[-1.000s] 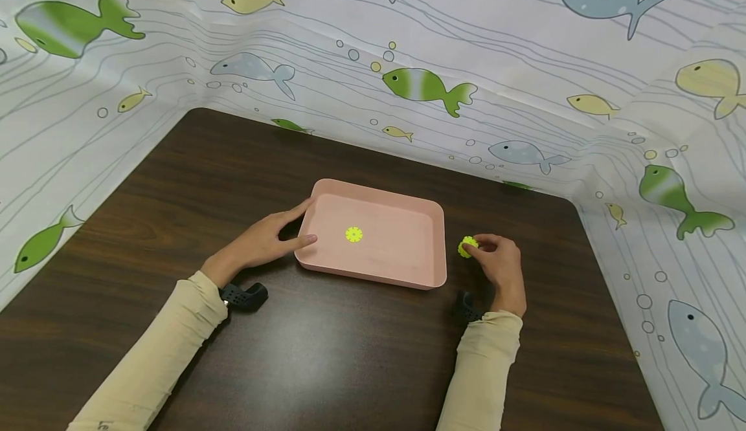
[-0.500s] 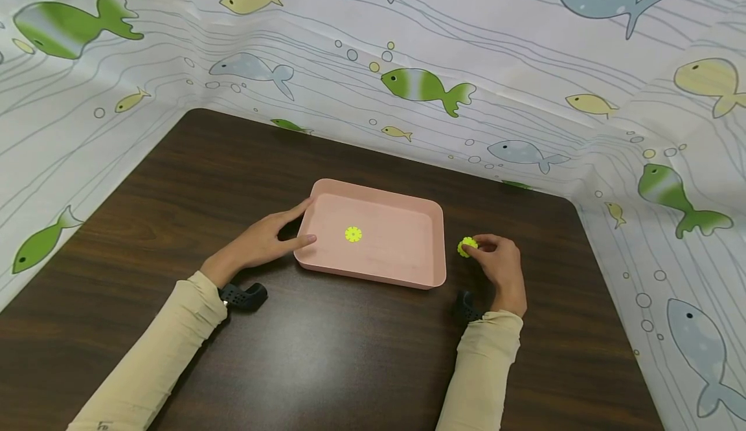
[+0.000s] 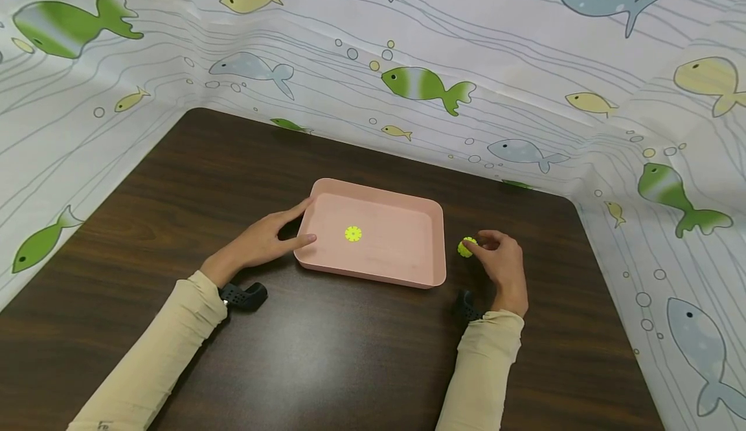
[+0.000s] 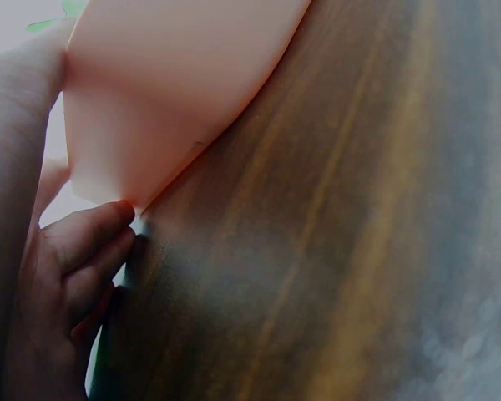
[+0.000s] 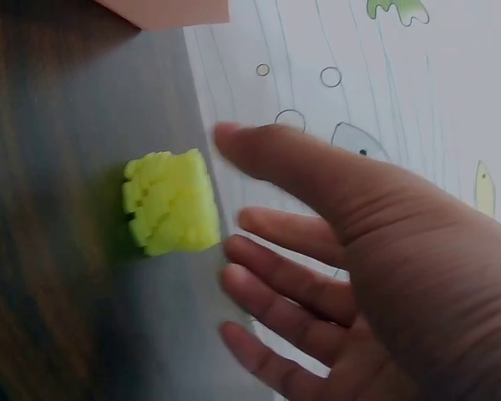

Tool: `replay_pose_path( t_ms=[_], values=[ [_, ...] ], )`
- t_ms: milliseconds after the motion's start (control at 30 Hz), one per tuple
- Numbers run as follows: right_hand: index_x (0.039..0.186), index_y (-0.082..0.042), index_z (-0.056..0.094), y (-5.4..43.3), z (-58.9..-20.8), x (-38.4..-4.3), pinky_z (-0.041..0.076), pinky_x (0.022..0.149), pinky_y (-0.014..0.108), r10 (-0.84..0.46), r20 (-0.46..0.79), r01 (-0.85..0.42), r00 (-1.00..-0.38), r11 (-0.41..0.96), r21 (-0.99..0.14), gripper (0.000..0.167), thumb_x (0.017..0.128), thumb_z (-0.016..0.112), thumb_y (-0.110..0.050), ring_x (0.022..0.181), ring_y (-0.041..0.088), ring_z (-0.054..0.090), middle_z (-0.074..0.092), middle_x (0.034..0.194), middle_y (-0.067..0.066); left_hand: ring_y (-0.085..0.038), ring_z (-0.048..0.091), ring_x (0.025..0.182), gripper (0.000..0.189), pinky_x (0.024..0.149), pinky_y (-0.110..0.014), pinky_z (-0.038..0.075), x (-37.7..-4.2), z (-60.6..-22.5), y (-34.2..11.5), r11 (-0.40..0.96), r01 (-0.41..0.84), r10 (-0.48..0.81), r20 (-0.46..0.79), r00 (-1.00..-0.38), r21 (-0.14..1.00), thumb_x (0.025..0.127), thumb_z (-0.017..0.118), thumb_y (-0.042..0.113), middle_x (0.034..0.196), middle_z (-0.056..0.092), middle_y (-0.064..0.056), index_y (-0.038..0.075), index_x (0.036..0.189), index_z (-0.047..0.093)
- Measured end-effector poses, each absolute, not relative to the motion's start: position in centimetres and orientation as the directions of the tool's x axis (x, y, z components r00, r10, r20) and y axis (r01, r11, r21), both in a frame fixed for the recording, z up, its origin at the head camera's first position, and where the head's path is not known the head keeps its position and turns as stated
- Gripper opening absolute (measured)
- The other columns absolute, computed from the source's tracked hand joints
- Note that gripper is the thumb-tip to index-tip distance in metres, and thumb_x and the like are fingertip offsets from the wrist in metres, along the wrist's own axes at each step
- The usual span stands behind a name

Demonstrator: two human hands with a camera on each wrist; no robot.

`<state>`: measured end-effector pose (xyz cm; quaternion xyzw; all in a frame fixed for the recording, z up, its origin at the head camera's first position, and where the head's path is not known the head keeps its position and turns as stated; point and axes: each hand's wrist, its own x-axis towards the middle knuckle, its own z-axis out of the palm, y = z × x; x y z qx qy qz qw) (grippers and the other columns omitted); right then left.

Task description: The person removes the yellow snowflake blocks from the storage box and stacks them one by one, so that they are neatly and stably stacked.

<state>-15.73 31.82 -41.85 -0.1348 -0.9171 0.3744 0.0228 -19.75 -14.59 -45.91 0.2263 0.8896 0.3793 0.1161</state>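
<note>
A shallow pink tray (image 3: 396,243) lies on the dark wooden table. My left hand (image 3: 262,240) holds its left end, thumb over the rim; in the left wrist view, curled fingers (image 4: 92,238) meet the tray's lower corner (image 4: 159,125). One bright yellow notched plastic disc (image 3: 353,233) lies flat inside the tray. Right of the tray, a short stack of yellow notched discs (image 5: 174,203) stands on the table. Around it hovers my right hand (image 3: 501,259), thumb and fingers parted and apart from the stack in the right wrist view.
Brown wood-grain table (image 3: 303,360) stretches around the tray. White cloth walls printed with fish (image 3: 428,85) rise along the table's back and sides. A black wrist strap (image 3: 245,296) sits on the left wrist, with another (image 3: 468,307) on the right.
The right hand's fingers have lifted and spread slightly, coming off the yellow stack, which stays in place. My left hand and the tray have not moved.
</note>
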Motion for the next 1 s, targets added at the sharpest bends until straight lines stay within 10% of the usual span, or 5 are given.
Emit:
replay_pose_path(
  t_ms=[467, 800, 1000],
  values=[
    [0.123, 0.004, 0.07, 22.7, -39.3, -18.3, 0.055, 0.089, 0.047, 0.067, 0.281, -0.16, -0.957, 0.687, -0.709, 0.037, 0.094, 0.079, -0.018, 0.096, 0.033, 0.064, 0.067, 0.108, 0.02, -0.039, 0.026, 0.154, 0.085, 0.118, -0.067, 0.025, -19.7, -45.7, -14.6, 0.612, 0.313, 0.49, -0.038, -0.871, 0.726, 0.1, 0.06, 0.058, 0.17, 0.022, -0.007, 0.035, 0.167, 0.013],
    [0.123, 0.003, 0.073, 13.4, -41.3, -20.0, 0.056, 0.086, 0.039, -0.334, 0.069, -0.299, -0.94, 0.709, -0.638, 0.039, 0.091, 0.082, -0.017, 0.096, 0.028, 0.066, 0.07, 0.109, 0.016, -0.039, 0.028, 0.153, 0.085, 0.118, -0.066, 0.026, -19.7, -45.8, -14.5, 0.614, 0.315, 0.489, -0.036, -0.871, 0.723, 0.101, 0.059, 0.058, 0.17, 0.024, -0.009, 0.034, 0.167, 0.013],
    [0.103, -0.001, 0.078, 12.1, -42.1, -20.2, 0.048, 0.076, 0.032, -0.359, -0.007, -0.295, -0.933, 0.777, -0.556, 0.023, 0.086, 0.085, -0.015, 0.083, 0.021, 0.055, 0.062, 0.089, 0.008, -0.037, 0.028, 0.153, 0.085, 0.118, -0.066, 0.027, -19.8, -45.9, -14.6, 0.611, 0.312, 0.488, -0.037, -0.872, 0.727, 0.1, 0.06, 0.059, 0.17, 0.024, -0.007, 0.035, 0.167, 0.014]
  ],
)
